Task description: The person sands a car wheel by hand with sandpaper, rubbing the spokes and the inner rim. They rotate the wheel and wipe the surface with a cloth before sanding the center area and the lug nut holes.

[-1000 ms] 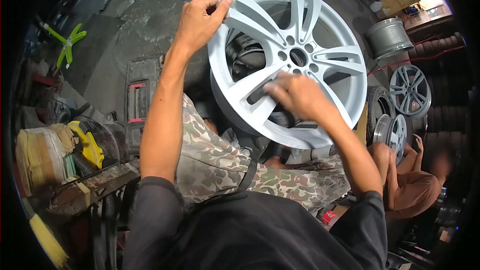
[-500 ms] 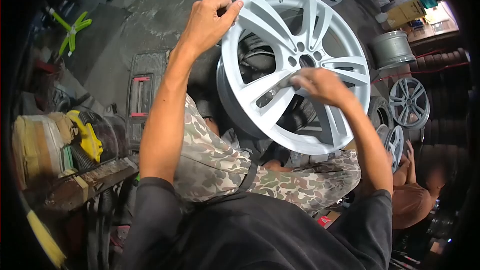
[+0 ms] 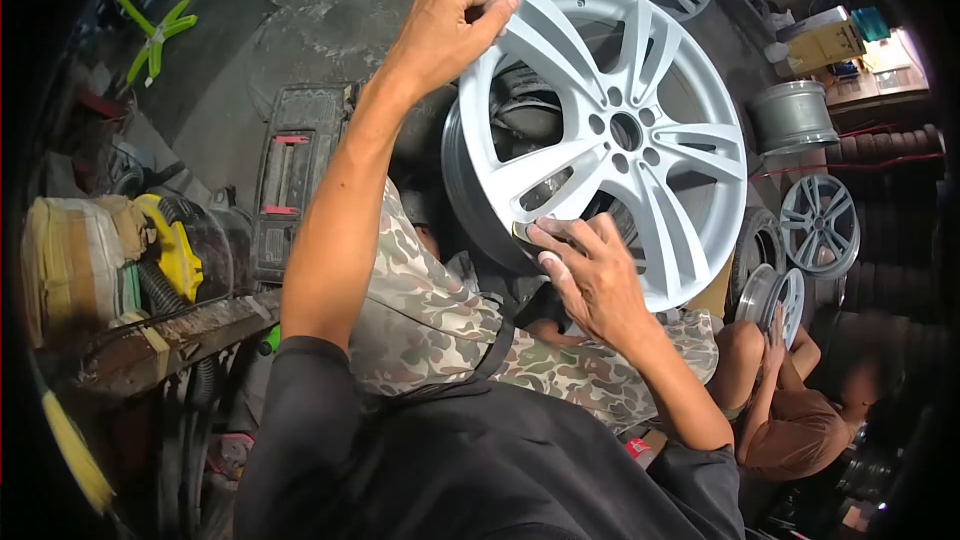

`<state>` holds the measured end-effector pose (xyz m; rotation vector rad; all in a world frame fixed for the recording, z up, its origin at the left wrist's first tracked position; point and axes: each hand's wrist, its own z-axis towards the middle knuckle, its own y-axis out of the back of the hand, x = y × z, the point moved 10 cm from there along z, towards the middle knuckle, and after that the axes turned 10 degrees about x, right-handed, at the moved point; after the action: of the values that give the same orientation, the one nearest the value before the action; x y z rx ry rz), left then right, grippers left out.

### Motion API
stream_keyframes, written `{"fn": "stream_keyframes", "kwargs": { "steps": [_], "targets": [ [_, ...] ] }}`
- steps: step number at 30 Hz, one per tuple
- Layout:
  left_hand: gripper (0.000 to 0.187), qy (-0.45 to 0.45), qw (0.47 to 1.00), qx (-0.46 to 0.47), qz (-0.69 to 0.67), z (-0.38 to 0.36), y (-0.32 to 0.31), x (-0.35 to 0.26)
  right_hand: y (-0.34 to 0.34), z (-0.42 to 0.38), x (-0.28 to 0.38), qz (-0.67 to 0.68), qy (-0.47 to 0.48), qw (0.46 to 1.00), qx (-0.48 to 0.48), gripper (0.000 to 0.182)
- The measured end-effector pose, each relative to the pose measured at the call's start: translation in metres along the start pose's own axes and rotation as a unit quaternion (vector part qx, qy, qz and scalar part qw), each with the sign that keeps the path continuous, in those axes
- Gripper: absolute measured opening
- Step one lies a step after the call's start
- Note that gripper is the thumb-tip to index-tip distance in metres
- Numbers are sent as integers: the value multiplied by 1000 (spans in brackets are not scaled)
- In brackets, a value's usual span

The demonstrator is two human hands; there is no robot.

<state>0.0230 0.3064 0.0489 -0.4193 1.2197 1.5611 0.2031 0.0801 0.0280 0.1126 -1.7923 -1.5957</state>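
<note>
A pale grey alloy wheel point(image 3: 590, 162) with paired spokes stands tilted in front of my legs, its face toward me. My left hand point(image 3: 447, 32) is closed on its upper left edge, thumb over the lip. At the lower left lip, by the end of a spoke, my right hand point(image 3: 592, 275) presses its fingertips against the wheel. Pale dust coats those fingers. Under them shows the edge of a small thin sanding pad point(image 3: 521, 232), mostly hidden by the hand.
A black toolbox point(image 3: 283, 185) with red latches lies left of my legs. Further left is a yellow and black machine point(image 3: 172, 245) beside a wooden beam point(image 3: 170, 340). More wheels point(image 3: 820, 225) stand right and behind. At the right, a co-worker point(image 3: 800, 430) sits holding another wheel.
My right hand has moved from the spoke near the hub down and left to the outer lip. My left hand keeps its hold on the edge. The whole view has shifted slightly.
</note>
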Motion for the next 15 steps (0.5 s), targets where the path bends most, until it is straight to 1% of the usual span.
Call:
{"fn": "stream_keyframes", "kwargs": {
  "steps": [2,3,4,5,7,8,10,12,14,15],
  "targets": [
    [45,-2,1000,-6,-19,1,-1,-1,18,0,-33,-100,-22,994,-28,28],
    [45,14,1000,5,-11,2,-3,2,25,1,-63,-118,-99,988,-21,30],
    [46,31,999,17,-2,2,-4,4,29,2,-73,-139,-90,984,-59,31],
    [46,30,999,13,0,2,-1,3,21,-3,-68,-136,-63,987,-50,31],
    [46,7,1000,11,22,1,0,-3,5,-10,-21,-108,-6,994,-22,34],
    [46,7,1000,15,18,0,-3,-3,-8,-14,3,-90,24,996,16,39],
    [46,11,1000,3,8,0,2,1,-14,-22,7,-118,31,992,40,44],
    [47,18,1000,-2,6,0,3,5,-11,-21,-4,-135,35,989,39,46],
    [48,25,999,20,9,0,-1,0,-12,-12,3,-117,47,991,35,46],
    [48,22,999,23,6,1,-5,0,-15,-3,9,-110,54,992,38,49]
  ]
}}
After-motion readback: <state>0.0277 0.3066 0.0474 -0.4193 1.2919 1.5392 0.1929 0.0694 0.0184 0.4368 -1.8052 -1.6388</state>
